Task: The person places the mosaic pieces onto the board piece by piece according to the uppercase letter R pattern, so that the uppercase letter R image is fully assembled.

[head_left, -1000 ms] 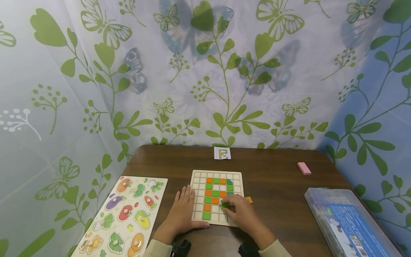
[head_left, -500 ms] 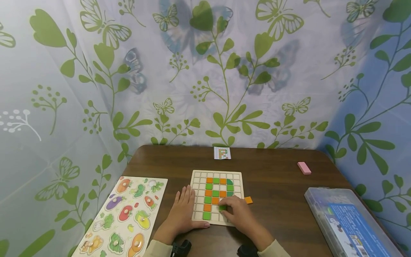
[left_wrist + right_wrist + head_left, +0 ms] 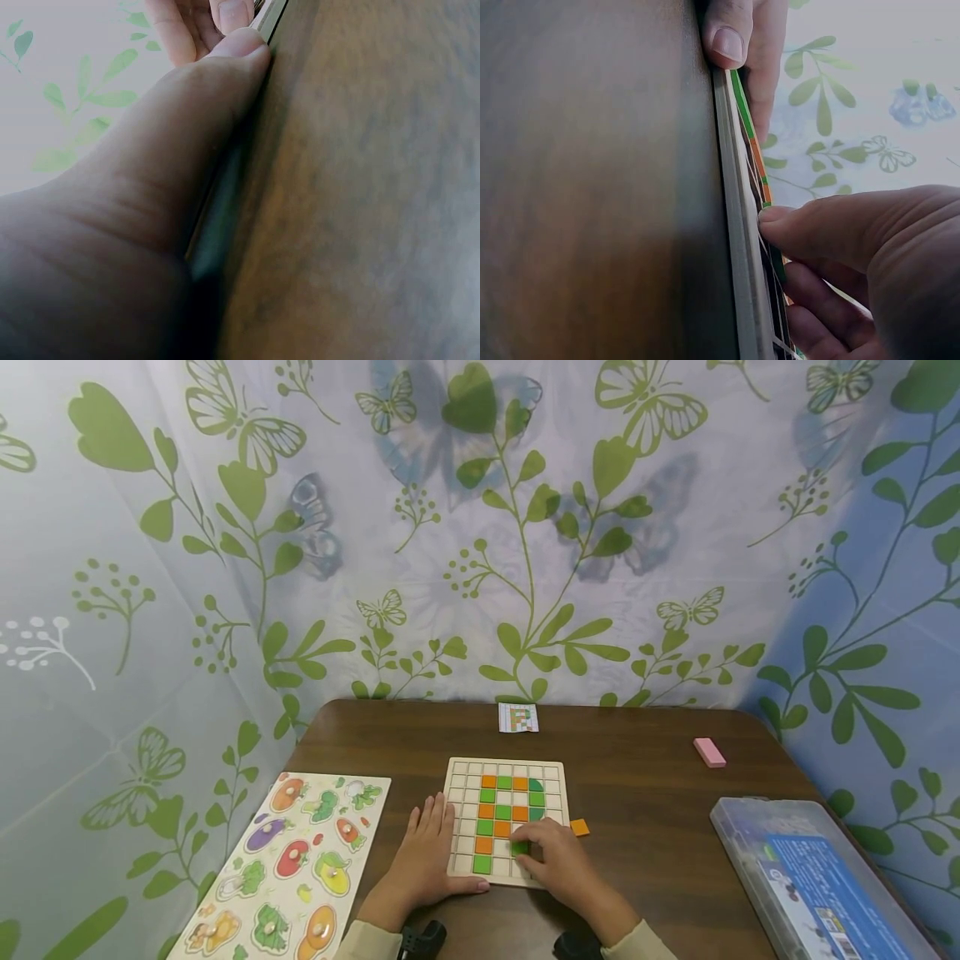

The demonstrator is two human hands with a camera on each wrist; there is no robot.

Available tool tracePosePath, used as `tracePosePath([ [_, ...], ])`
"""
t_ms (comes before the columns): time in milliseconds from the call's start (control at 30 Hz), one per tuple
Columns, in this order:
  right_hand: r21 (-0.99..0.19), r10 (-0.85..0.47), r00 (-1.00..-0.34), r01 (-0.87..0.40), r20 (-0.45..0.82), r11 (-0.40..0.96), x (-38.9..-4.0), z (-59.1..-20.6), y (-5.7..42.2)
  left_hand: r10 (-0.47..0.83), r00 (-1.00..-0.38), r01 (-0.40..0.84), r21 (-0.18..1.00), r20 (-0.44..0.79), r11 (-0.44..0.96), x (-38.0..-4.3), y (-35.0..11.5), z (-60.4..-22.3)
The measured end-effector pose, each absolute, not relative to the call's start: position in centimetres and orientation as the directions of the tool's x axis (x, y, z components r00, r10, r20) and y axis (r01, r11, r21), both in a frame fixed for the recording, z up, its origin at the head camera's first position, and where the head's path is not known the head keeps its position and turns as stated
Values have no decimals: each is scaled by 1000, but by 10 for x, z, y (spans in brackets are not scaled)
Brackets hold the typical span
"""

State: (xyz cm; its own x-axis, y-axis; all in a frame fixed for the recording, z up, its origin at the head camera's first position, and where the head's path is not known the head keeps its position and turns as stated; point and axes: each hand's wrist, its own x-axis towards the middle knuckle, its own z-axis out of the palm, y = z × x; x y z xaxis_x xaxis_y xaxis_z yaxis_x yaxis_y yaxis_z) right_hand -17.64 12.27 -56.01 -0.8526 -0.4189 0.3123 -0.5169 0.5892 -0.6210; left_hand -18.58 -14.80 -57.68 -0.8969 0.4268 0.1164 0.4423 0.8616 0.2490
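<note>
A wooden grid board [image 3: 555, 774] lies on the table, with green and orange tiles set in its squares. My right hand [image 3: 561, 862] pinches a green tile [image 3: 519, 848] between thumb and fingers, low over the board's lower right squares. In the right wrist view, the thumb [image 3: 780, 215] is right at the board's surface. My left hand [image 3: 423, 860] rests along the left edge with its fingers straight and its thumb [image 3: 240, 45] along the front edge. A loose orange tile [image 3: 580, 827] lies just right of the board.
A vegetable puzzle board [image 3: 288, 889] lies on the left. Behind the grid board is a small pattern card [image 3: 518, 717]. A pink block [image 3: 708, 752] sits at the back right, and a clear plastic box [image 3: 817, 877] with a blue label stands nearer on the right.
My right hand has shifted slightly left and lowered the green tile toward a square, uncovering more of the loose orange tile. The left hand has stayed in place.
</note>
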Motion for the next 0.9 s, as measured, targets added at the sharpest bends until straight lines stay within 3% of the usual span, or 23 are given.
tracePosePath([
  [900, -589, -394, -830, -558, 396, 585, -172, -559, 123, 438, -890, 456, 255, 126, 853, -184, -148, -576],
])
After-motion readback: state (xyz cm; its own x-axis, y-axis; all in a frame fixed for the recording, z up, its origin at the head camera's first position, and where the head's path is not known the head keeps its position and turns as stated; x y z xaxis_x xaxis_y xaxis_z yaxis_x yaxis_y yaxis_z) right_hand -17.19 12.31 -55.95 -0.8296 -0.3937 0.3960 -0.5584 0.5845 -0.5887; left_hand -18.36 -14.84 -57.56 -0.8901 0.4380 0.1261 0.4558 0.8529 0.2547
